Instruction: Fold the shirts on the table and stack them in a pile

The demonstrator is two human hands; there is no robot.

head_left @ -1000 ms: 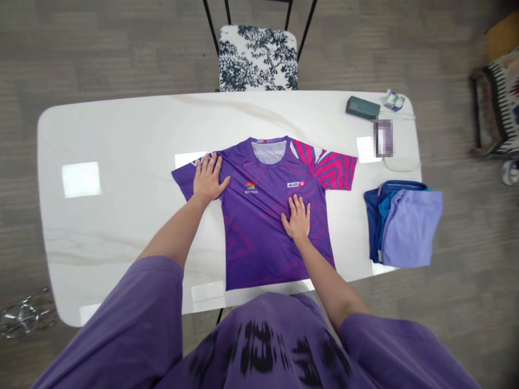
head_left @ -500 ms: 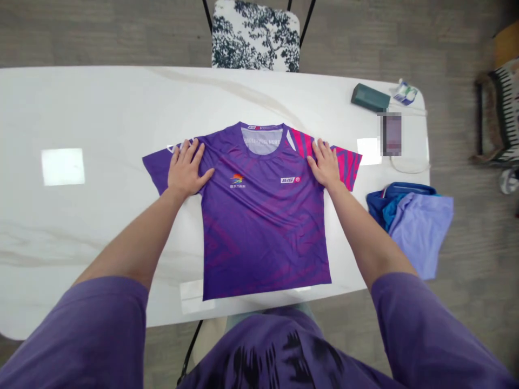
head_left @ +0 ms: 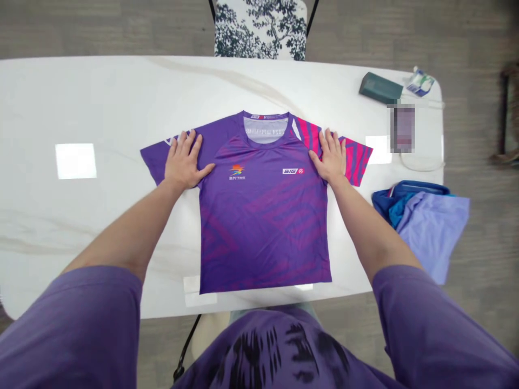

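A purple short-sleeved T-shirt (head_left: 263, 216) lies spread face up on the white table, its collar toward the far side and its hem near the table's front edge. One sleeve and shoulder, on the right, carry pink stripes. My left hand (head_left: 184, 162) lies flat with fingers spread where the left sleeve meets the body. On the striped sleeve's seam rests my right hand (head_left: 332, 156), palm down, fingers stretched out. Neither hand grips the cloth. A few soft creases run below the collar.
Folded blue and lavender clothes (head_left: 433, 227) hang partly over the right edge of the white table (head_left: 101, 227). At the back right are a dark green case (head_left: 380, 88), a small packet (head_left: 420, 82) and a pixelated phone-like object (head_left: 404, 128). A patterned chair (head_left: 261, 29) stands beyond.
Both hands have moved slightly apart, and the shirt's chest looks smoother and wider. The camera view has shifted a little.
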